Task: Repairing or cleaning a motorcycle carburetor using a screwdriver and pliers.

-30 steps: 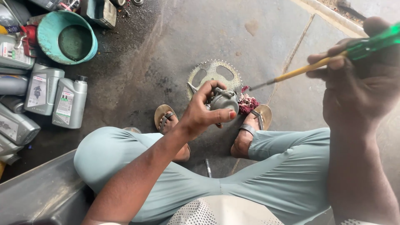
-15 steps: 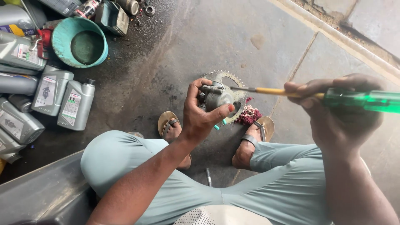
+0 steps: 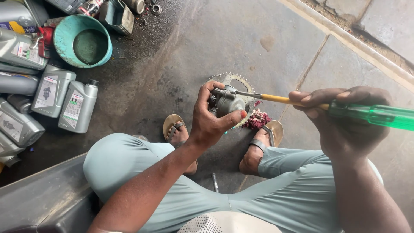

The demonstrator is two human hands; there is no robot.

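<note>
Left hand grips a grey metal part above the floor, over a sprocket. Right hand holds a screwdriver, tip touching the part.

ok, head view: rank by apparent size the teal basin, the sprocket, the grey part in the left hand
1. teal basin
2. sprocket, partly hidden, likely smaller
3. grey part in left hand, nearer the camera, so unsure against the sprocket

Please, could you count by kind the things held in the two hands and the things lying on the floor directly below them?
green-handled screwdriver: 1, in the right hand
grey metal part: 1, in the left hand
toothed sprocket: 1
red rag: 1
Total: 4
</note>
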